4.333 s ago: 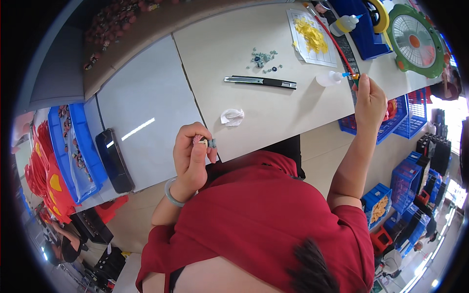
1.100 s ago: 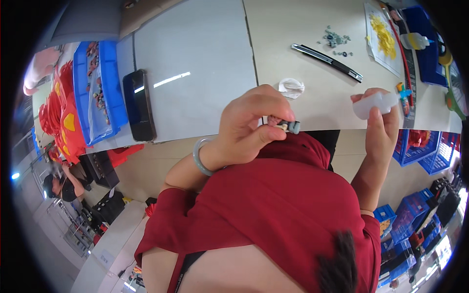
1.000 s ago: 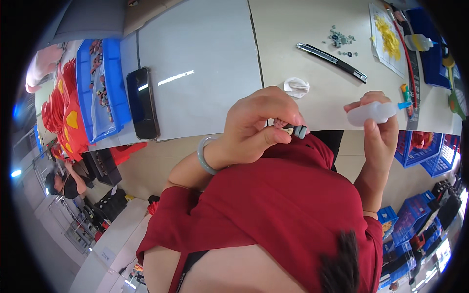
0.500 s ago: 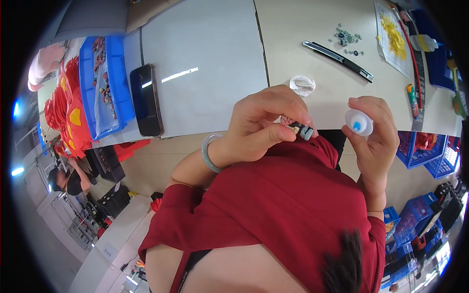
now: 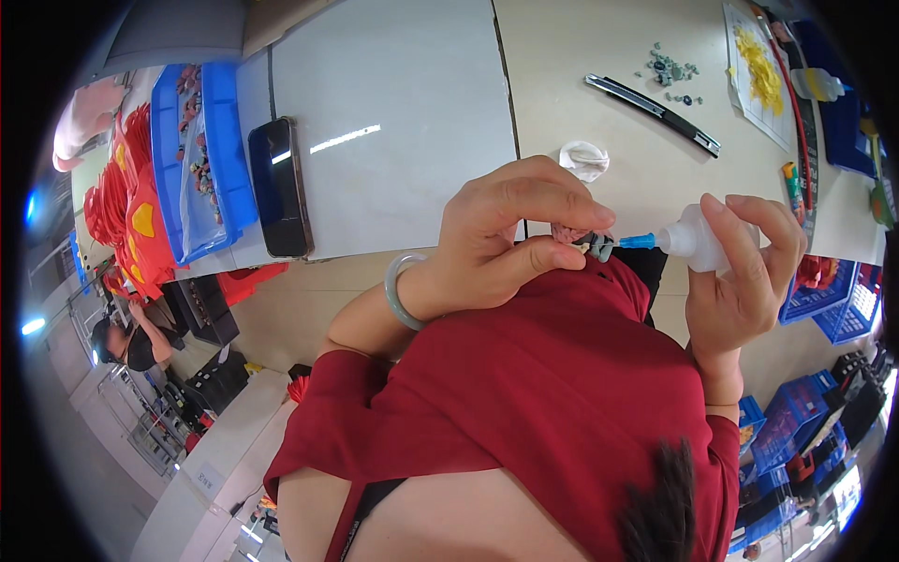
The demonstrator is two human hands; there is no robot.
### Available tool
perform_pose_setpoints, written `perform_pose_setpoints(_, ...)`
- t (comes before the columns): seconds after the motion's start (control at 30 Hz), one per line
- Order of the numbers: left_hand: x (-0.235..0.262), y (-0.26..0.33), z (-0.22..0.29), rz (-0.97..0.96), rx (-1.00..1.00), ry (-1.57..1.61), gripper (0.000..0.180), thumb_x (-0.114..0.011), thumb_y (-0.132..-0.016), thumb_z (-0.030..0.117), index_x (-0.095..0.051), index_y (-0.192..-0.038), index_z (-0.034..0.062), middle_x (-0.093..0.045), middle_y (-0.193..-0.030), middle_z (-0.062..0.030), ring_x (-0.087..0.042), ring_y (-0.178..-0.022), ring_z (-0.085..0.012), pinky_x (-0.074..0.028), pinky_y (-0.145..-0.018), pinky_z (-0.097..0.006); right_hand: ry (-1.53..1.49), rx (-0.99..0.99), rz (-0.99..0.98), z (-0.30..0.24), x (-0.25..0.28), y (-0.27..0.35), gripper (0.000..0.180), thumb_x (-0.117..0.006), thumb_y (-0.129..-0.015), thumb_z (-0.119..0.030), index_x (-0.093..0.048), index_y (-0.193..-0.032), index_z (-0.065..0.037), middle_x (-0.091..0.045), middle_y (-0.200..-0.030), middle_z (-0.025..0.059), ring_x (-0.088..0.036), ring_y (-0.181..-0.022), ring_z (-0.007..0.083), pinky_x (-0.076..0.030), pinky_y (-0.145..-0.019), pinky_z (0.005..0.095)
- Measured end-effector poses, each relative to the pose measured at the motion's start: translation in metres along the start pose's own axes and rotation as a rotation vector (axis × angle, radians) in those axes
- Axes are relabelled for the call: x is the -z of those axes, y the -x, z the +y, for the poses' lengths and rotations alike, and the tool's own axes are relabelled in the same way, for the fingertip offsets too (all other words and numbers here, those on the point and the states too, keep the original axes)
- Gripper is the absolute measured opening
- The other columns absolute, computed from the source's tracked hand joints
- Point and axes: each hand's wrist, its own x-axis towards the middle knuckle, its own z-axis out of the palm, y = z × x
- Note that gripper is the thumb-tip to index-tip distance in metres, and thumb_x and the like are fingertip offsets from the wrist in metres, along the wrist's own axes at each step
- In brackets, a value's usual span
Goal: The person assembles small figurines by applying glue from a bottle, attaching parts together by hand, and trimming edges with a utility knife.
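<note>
Between the thumb and fingers of my left hand (image 5: 510, 229) is a small figurine (image 5: 597, 245) in pink, grey and black, partly hidden by the fingertips. My right hand (image 5: 749, 267) grips a white squeeze bottle (image 5: 691, 240) with a blue dispensing tip (image 5: 639, 242). The bottle lies sideways in the fingers, and its tip points left at the grey part of the figurine, touching it or very close. Beyond the hands, a crumpled white tissue (image 5: 584, 161) rests on the table.
A black utility knife (image 5: 653, 115) and several small grey-green pieces (image 5: 670, 70) lie on the table (image 5: 552, 56). Further right are yellow bits (image 5: 758, 70) on paper and another bottle (image 5: 817, 84). At left are a phone (image 5: 279, 187) and a blue bin (image 5: 229, 159) of small parts.
My right hand has turned the bottle so its blue tip, which faced the camera, now points left and meets the figurine's end. My left hand has barely moved.
</note>
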Motion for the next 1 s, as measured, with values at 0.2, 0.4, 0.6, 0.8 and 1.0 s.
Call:
perform_pose_setpoints(0.2, 0.002, 0.001, 0.000, -0.011, 0.006, -0.015, 0.028, -0.061, -0.080, 0.014, -0.052, -0.103, 0.0006, -0.053, -0.090, -0.0148, -0.059, -0.080, -0.0239, -0.050, -0.077, -0.037, 0.033, 0.042, -0.022, -0.001, 0.004, -0.001, 0.036, -0.069, -0.055, -0.004, -0.068, -0.090, -0.014, -0.054, -0.089, 0.0027, -0.048, -0.083, 0.0206, -0.037, -0.074, 0.0295)
perform_pose_setpoints(0.4, 0.002, 0.000, -0.001, -0.019, -0.012, -0.045, 0.029, -0.062, -0.080, 0.016, -0.052, -0.102, 0.0010, -0.053, -0.091, -0.0151, -0.059, -0.081, -0.0235, -0.051, -0.077, -0.036, 0.072, 0.037, -0.059, -0.005, 0.009, -0.002, 0.040, -0.070, -0.055, 0.004, -0.065, -0.092, -0.011, -0.055, -0.091, 0.0042, -0.050, -0.086, 0.0220, -0.040, -0.075, 0.0327)
perform_pose_setpoints(0.6, 0.002, 0.000, 0.000, -0.026, 0.003, -0.049, 0.028, -0.061, -0.080, 0.015, -0.052, -0.102, 0.0006, -0.053, -0.091, -0.0151, -0.059, -0.081, -0.0238, -0.051, -0.077, -0.036, 0.075, 0.051, -0.076, -0.004, 0.013, -0.002, 0.040, -0.069, -0.055, 0.005, -0.066, -0.091, -0.011, -0.055, -0.091, 0.0047, -0.050, -0.087, 0.0221, -0.040, -0.075, 0.0315)
perform_pose_setpoints(0.8, 0.002, 0.000, 0.001, -0.036, 0.013, -0.066, 0.027, -0.062, -0.080, 0.014, -0.053, -0.102, 0.0006, -0.053, -0.090, -0.0153, -0.060, -0.081, -0.0246, -0.050, -0.078, -0.037, 0.111, 0.110, -0.047, -0.002, 0.015, -0.003, 0.044, -0.060, -0.053, -0.001, -0.068, -0.093, -0.016, -0.053, -0.092, 0.0023, -0.046, -0.085, 0.0210, -0.037, -0.075, 0.0285)
perform_pose_setpoints(1.0, 0.001, 0.000, -0.001, -0.034, 0.005, -0.048, 0.027, -0.062, -0.080, 0.013, -0.053, -0.102, 0.0009, -0.053, -0.091, -0.0154, -0.060, -0.081, -0.0249, -0.050, -0.079, -0.037, 0.130, 0.107, -0.055, -0.009, 0.021, -0.005, 0.040, -0.066, -0.054, 0.003, -0.068, -0.090, -0.013, -0.054, -0.091, 0.0024, -0.049, -0.087, 0.0212, -0.040, -0.074, 0.0305)
